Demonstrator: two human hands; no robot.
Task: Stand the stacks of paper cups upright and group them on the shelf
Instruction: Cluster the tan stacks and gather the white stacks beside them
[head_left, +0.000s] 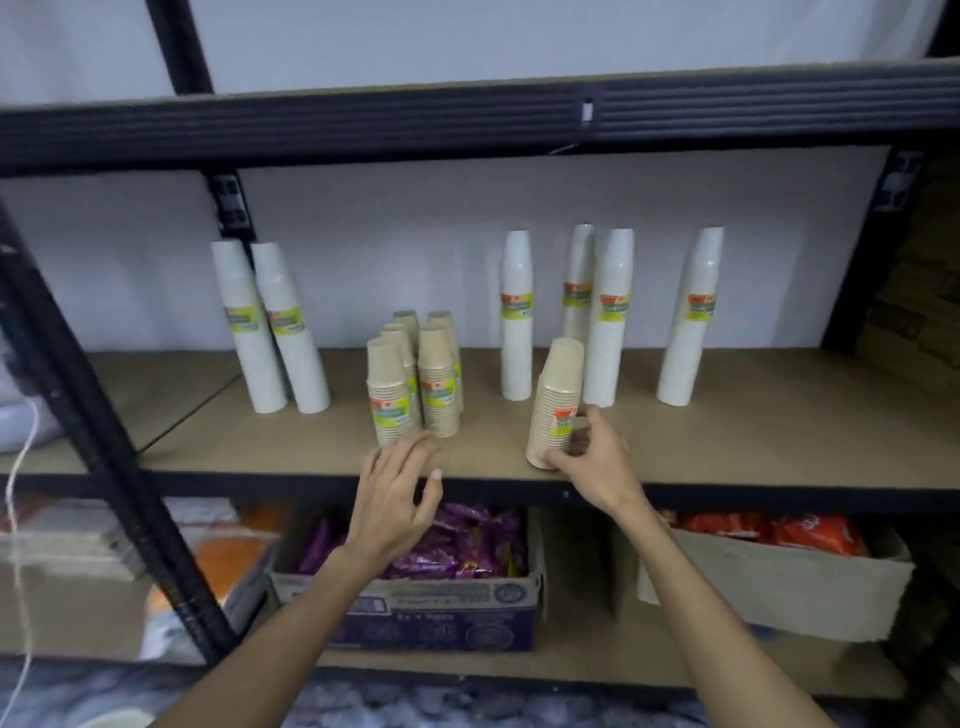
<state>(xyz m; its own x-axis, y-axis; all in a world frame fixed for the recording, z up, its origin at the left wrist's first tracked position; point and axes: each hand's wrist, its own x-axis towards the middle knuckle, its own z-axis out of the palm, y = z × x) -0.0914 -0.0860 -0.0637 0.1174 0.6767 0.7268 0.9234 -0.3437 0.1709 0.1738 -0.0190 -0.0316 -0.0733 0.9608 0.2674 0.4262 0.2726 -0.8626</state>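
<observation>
- While the right hand (587, 457) wraps its fingers round the lower part of a brown stack (556, 402), that stack stands near the front edge of the shelf (727, 447), leaning a little to the right; it is apart from the brown group (415, 379) to its left, which stands upright and close together.
- The left hand (397, 488) is open, fingers spread, holding nothing; it hovers at the shelf edge just in front of the brown group, and whether a fingertip touches the nearest stack cannot be told.
- Tall white stacks stand behind: a pair at left (270, 327), touching and tilted; four at right (613, 317), upright or nearly so, spaced apart, so grouping looks unfinished.
- Handling, as a judgement: nested paper cups in a thin wrap should be very light and easy to tip; the walls would crush under a hard squeeze; the film may be slippery; a tall stack can bend along its length.
- Best hold, likely: low down, near the wide base, fingers round the sides with gentle pressure; sliding along the board should be safer than lifting; a steadying hand higher up would suit the white stacks.
</observation>
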